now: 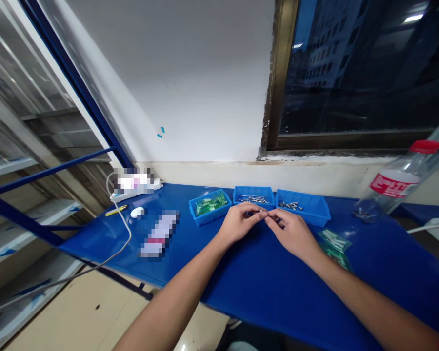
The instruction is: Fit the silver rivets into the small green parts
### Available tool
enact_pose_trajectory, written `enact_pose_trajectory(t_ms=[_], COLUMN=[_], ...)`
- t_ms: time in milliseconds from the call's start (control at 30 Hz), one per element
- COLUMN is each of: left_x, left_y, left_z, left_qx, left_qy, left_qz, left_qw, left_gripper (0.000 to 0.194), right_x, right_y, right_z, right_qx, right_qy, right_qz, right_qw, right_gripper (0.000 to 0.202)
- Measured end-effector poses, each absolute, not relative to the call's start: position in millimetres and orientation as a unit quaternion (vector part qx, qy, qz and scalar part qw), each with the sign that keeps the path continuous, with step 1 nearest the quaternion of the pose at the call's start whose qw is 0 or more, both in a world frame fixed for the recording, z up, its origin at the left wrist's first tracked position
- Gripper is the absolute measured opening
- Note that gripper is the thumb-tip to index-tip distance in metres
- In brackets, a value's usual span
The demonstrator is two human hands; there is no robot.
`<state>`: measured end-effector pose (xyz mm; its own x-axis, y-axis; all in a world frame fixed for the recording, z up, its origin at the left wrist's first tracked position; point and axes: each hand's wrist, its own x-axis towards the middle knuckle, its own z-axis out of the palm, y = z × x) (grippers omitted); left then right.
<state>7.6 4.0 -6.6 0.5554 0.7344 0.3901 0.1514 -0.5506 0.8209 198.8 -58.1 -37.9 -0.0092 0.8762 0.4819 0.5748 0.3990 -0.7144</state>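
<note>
My left hand and my right hand meet fingertip to fingertip just in front of the blue bins. Both are closed in a pinch around something tiny, mostly hidden by the fingers. Behind them stands a blue bin with long thin metal pieces that look like screws or nails. To its right, another blue bin has short metal fasteners at its left end. A third blue bin, left of my hands, contains green-printed clear packets.
Clear packets lie right of my right forearm on the blue table. A red-capped plastic bottle stands far right. At left are a blurred flat object, a yellow tool, a white power strip and a trailing cable.
</note>
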Motion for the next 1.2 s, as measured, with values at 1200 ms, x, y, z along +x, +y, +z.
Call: enact_pose_trajectory(t_ms=[1200], left_x=[12.1], left_y=[11.3], left_z=[-17.0], left_qx=[0.620], left_qy=[0.289], left_qz=[0.430], left_qw=[0.590], left_gripper=[0.035], right_x=[199.1], right_y=[-61.4], right_z=[-30.2], right_qx=[-0.511], right_qy=[-0.701], right_qz=[0.085], right_qw=[0.490], right_gripper=[0.011])
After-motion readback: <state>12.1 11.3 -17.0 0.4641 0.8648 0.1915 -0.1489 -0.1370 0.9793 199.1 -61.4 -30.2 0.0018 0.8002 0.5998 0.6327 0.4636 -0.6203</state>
